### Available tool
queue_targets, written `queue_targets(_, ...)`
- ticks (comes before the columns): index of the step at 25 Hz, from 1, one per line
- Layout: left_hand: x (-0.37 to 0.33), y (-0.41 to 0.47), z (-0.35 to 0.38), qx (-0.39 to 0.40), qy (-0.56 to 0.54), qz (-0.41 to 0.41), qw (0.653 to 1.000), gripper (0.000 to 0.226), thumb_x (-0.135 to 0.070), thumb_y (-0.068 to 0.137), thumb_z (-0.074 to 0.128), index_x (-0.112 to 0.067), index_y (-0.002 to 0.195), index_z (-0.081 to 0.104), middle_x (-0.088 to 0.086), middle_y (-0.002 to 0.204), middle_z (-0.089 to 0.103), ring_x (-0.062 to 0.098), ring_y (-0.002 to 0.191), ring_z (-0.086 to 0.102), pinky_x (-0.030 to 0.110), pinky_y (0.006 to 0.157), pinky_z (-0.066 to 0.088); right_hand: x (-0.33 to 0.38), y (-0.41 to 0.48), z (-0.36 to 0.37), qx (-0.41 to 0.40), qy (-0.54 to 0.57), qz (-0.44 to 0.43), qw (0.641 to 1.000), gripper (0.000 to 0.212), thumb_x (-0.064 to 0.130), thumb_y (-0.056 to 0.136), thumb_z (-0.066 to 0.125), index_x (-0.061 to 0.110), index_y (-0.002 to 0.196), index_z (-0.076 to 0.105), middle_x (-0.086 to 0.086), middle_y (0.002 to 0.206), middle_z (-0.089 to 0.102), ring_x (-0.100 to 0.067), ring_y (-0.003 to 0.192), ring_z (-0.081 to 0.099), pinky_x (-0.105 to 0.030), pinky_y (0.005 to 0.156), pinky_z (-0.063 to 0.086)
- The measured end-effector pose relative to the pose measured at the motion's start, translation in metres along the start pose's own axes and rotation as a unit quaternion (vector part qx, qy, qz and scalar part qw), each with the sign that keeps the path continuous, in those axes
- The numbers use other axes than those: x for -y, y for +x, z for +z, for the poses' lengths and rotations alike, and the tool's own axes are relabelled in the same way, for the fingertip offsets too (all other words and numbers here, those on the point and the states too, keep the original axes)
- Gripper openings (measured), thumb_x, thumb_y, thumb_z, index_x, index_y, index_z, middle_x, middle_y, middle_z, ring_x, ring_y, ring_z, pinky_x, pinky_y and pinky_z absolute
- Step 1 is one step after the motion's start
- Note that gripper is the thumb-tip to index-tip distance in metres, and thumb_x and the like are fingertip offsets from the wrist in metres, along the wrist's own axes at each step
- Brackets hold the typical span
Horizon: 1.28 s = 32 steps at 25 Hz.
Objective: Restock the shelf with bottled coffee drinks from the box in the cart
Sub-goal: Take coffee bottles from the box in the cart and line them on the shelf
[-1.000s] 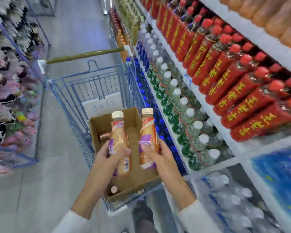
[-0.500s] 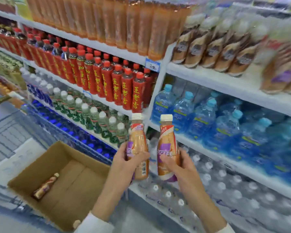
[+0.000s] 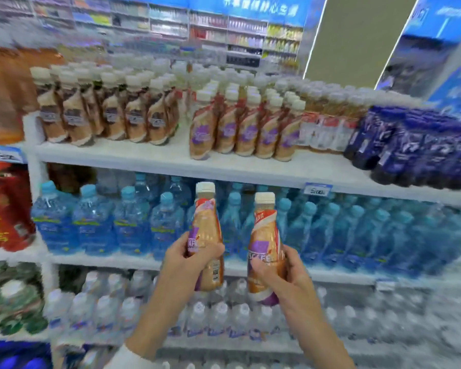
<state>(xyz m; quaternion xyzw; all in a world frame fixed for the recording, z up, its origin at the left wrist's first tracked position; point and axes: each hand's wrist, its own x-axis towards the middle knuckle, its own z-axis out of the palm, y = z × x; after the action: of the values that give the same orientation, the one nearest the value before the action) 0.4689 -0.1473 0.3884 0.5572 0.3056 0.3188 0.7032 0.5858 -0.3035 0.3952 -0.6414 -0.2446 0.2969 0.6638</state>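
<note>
My left hand (image 3: 185,265) grips an upright tan coffee bottle (image 3: 206,230) with a cream cap and purple label. My right hand (image 3: 282,275) grips a second matching coffee bottle (image 3: 264,243), also upright. Both bottles are held side by side in front of the blue water row, below the white shelf (image 3: 171,158). On that shelf stands a group of matching coffee bottles (image 3: 245,129) with purple labels. Bare shelf surface lies just left of that group. The box and cart are out of view.
Darker brown coffee bottles (image 3: 104,113) stand left on the same shelf, dark blue bottles (image 3: 415,145) at its right. Blue-capped water bottles (image 3: 104,222) fill the shelf below, clear water bottles (image 3: 224,315) lower still. Red bottles (image 3: 3,209) sit at far left.
The view has swung from the cart and box up to the shelving. Both hands have carried their bottles up and right, now facing the coffee shelf.
</note>
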Motion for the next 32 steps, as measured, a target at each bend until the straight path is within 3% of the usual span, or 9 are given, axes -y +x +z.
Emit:
queue_targets(6,-0.021,0.056,0.115,0.005,0.012,0.063,0.998,0.031,-0.018,0.071,0.087,-0.015,0.097,0.072,-0.001,0.075,0.074,0.013,0.066,0.071,0.025,0.054,0.056,0.045,0.077,-0.097,-0.021,0.017,-0.064,0.998,0.054,0.042,0.068,0.085,0.029,0.115,0.063,0.004,0.096,0.076,-0.012,0.083,0.075,-0.021,0.057,0.056)
queue_targets(11,-0.06,0.105,0.146,-0.027,0.045,0.128,0.99,0.03,-0.025,0.071,0.089,-0.03,0.096,0.074,-0.004,0.084,0.077,0.011,0.073,0.074,0.024,0.055,0.057,0.08,0.152,-0.111,0.003,-0.004,-0.114,0.993,0.056,0.034,0.077,0.088,0.032,0.121,0.053,0.008,0.099,0.074,-0.006,0.086,0.073,-0.017,0.06,0.056)
queue_targets(15,-0.085,0.149,0.15,-0.061,0.093,0.181,0.977,0.05,-0.044,0.055,0.09,-0.041,0.101,0.071,-0.018,0.091,0.077,-0.001,0.081,0.073,0.019,0.059,0.058,0.101,0.205,-0.095,0.008,-0.044,-0.161,0.986,0.058,0.034,0.077,0.087,0.034,0.118,0.046,0.012,0.104,0.071,0.005,0.084,0.07,-0.011,0.064,0.053)
queue_targets(17,-0.089,0.174,0.143,-0.081,0.125,0.197,0.969,0.056,-0.048,0.053,0.091,-0.048,0.103,0.065,-0.022,0.102,0.075,-0.003,0.092,0.069,0.018,0.071,0.057,0.107,0.228,-0.082,0.015,-0.056,-0.169,0.984,0.061,0.033,0.079,0.086,0.033,0.12,0.042,0.009,0.112,0.067,0.006,0.084,0.069,-0.01,0.06,0.053)
queue_targets(20,-0.088,0.205,0.135,-0.097,0.155,0.197,0.963,0.089,-0.043,0.06,0.095,-0.029,0.138,0.055,-0.011,0.123,0.066,-0.001,0.103,0.065,0.026,0.084,0.056,0.106,0.255,-0.067,0.012,-0.068,-0.164,0.984,0.063,0.032,0.081,0.085,0.032,0.123,0.037,0.008,0.116,0.064,0.001,0.09,0.068,-0.011,0.058,0.053)
queue_targets(24,-0.074,0.23,0.123,-0.086,0.173,0.212,0.958,0.07,-0.039,0.066,0.094,-0.031,0.125,0.057,-0.01,0.123,0.066,-0.001,0.102,0.067,0.034,0.092,0.059,0.088,0.272,-0.055,0.004,-0.077,-0.167,0.983,0.069,0.031,0.081,0.085,0.031,0.13,0.036,0.013,0.121,0.063,0.009,0.095,0.065,-0.014,0.069,0.056)
queue_targets(27,-0.061,0.239,0.121,-0.067,0.185,0.236,0.952,0.062,-0.037,0.071,0.091,-0.034,0.123,0.059,-0.008,0.125,0.064,-0.001,0.105,0.065,0.025,0.088,0.057,0.077,0.276,-0.056,-0.011,-0.079,-0.162,0.983,0.068,0.035,0.08,0.084,0.035,0.129,0.036,0.02,0.121,0.06,0.01,0.103,0.063,-0.029,0.092,0.058)
queue_targets(29,-0.058,0.239,0.121,-0.059,0.183,0.246,0.95,0.062,-0.038,0.073,0.089,-0.037,0.125,0.056,-0.009,0.126,0.061,-0.001,0.108,0.063,0.019,0.086,0.054,0.075,0.275,-0.058,-0.014,-0.094,-0.163,0.982,0.07,0.039,0.079,0.084,0.037,0.13,0.036,0.022,0.123,0.058,0.005,0.109,0.062,-0.034,0.096,0.057)
queue_targets(32,-0.055,0.238,0.11,0.013,0.181,0.223,0.958,0.072,-0.04,0.069,0.09,-0.034,0.133,0.056,-0.019,0.118,0.069,-0.003,0.107,0.065,0.013,0.085,0.055,0.073,0.268,-0.059,-0.049,-0.147,-0.176,0.972,0.082,0.051,0.069,0.087,0.044,0.13,0.033,0.027,0.125,0.052,0.011,0.111,0.057,-0.016,0.088,0.053)
